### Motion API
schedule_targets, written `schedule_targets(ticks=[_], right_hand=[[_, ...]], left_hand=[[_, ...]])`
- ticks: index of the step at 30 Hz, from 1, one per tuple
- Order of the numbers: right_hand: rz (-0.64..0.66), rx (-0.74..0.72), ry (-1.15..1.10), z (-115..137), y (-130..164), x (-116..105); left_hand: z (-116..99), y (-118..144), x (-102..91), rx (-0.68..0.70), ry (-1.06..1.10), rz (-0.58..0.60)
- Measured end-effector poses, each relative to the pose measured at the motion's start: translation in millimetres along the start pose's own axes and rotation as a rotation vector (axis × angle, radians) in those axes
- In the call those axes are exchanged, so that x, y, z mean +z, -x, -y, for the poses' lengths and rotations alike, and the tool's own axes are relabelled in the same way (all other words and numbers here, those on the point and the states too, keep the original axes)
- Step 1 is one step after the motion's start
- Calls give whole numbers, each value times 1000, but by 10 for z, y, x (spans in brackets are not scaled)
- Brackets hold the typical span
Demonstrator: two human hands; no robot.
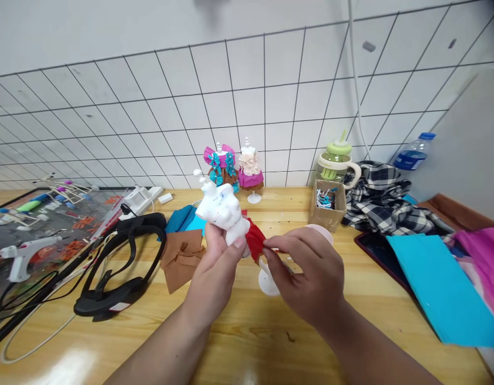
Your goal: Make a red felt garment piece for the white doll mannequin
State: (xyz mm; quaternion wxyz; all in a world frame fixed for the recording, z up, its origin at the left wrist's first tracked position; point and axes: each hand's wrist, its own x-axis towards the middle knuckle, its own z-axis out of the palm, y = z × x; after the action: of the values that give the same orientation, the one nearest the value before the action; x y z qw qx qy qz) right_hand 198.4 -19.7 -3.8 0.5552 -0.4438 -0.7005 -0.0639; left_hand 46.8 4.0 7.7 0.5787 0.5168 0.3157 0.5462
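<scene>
My left hand (pixel 217 272) is wrapped round a small white dress-form figure (pixel 220 206), tilted with its knobbed neck end toward the upper left. Red crinkled paper (pixel 255 240) sits around its lower part like a skirt. With thumb and forefinger, my right hand (pixel 309 270) pinches the red paper's outer edge. Beneath that hand, the figure's round white base (pixel 268 282) shows in part; the stem is mostly hidden.
Behind stand two small dressed mannequins (pixel 221 163). Brown paper (pixel 183 256), a black head strap (pixel 118 299) and a white glue gun (pixel 28 256) lie left. At right are a cardboard box (pixel 327 214), a cup (pixel 337 160), checked cloth (pixel 385 195) and blue paper (pixel 447 289).
</scene>
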Motion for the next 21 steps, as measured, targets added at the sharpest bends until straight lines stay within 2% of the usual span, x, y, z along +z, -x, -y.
schedule_targets(ticks=[3,7,12,17,21], right_hand=[[37,-3,8,3,15,11],[92,78,-6,10,17,22],[120,153,-47,14,15,23],[62,96,-28,15,31,8],[71,19,-3,20,56,12]], left_hand=[[-24,23,7,-22,45,78],[-34,56,26,-63,54,94],[-33,91,53,-42,94,127],[-58,96,86,-74,93,118],[-59,99,106,-76,98,113]])
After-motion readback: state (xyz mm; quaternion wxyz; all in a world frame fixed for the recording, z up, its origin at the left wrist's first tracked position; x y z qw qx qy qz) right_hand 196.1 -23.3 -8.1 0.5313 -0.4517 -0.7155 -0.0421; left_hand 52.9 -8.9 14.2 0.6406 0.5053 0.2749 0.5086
